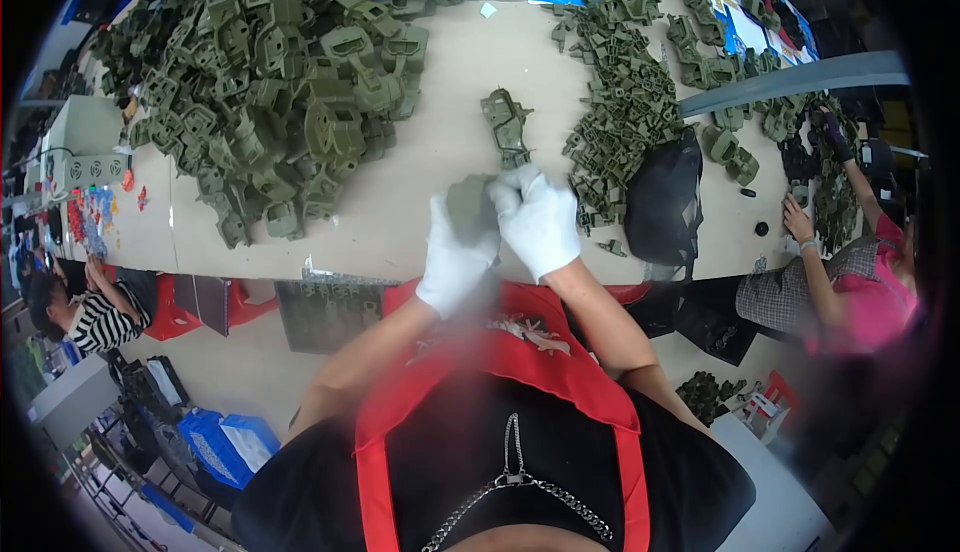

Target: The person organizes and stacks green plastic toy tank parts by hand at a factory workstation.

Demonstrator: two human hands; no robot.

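Observation:
Both of my hands wear white gloves and meet above the near edge of the table. My left hand point(452, 262) is closed around an olive-green moulded plastic part point(470, 209), its smooth face turned up. Against that part's right side, my right hand point(540, 224) has its fingers curled and pressed together. What those fingers pinch is hidden by the glove. Just beyond my hands lies another olive-green plastic housing point(507, 124), longer and hollowed, with its lower end close to my right fingertips.
A large heap of olive-green housings point(270, 82) covers the table's left. Smaller green parts point(625, 92) are piled to the right, beside a black bag point(665, 202). A grey bar point(800, 82) crosses the far right. One co-worker point(850, 282) sits right, another point(95, 302) left.

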